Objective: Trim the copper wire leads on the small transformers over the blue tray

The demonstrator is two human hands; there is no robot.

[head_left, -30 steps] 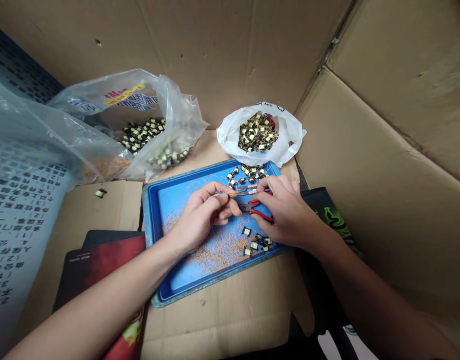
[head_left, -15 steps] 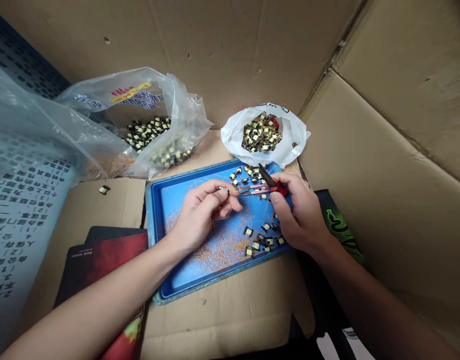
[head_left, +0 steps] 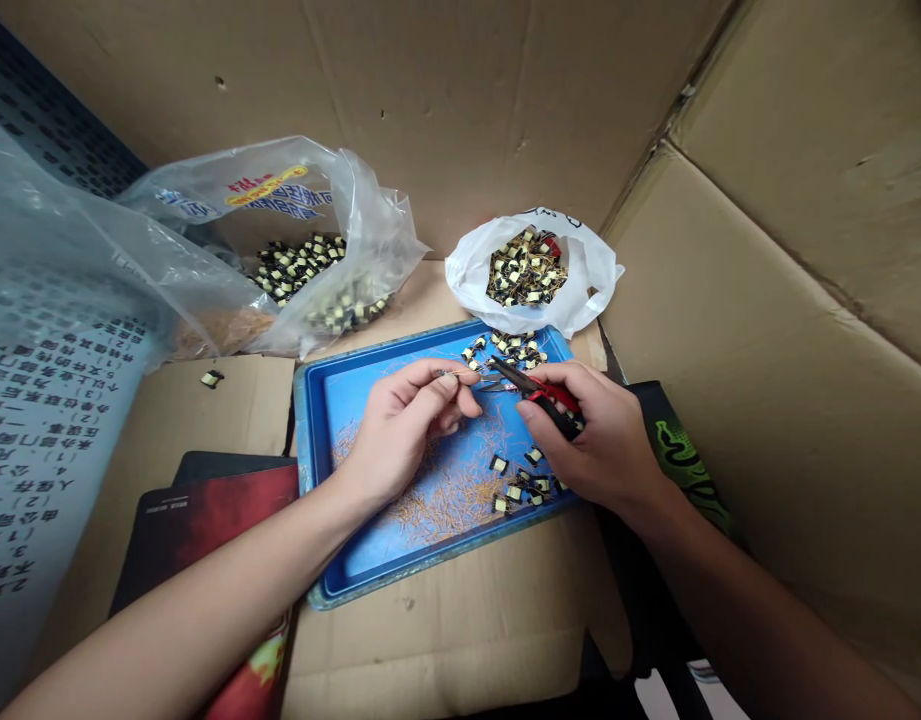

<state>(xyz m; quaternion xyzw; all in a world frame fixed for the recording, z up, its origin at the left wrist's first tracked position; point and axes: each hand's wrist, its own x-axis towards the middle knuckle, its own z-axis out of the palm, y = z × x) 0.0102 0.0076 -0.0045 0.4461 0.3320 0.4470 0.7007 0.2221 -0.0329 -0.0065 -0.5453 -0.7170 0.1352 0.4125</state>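
Note:
My left hand [head_left: 404, 430] hovers over the blue tray [head_left: 332, 400], its fingers pinched on a small wound component [head_left: 446, 376] with thin wire leads. My right hand [head_left: 595, 440] grips red-handled cutters [head_left: 539, 392], whose jaws point left toward the component's leads. Loose yellow-and-black components [head_left: 520, 485] lie on the tray beneath my right hand, and more [head_left: 509, 347] sit at the tray's far edge. Cut copper wire bits [head_left: 445, 495] litter the tray floor.
A white bag [head_left: 531, 268] of components stands behind the tray. A clear plastic bag [head_left: 310, 270] with more lies at the back left. One stray component [head_left: 211, 378] rests on the cardboard. Cardboard walls enclose the space; dark and red pads [head_left: 197, 510] lie at the front left.
My right hand has turned the cutters so their jaws point left at the component's leads. My left hand has held nearly still with the component.

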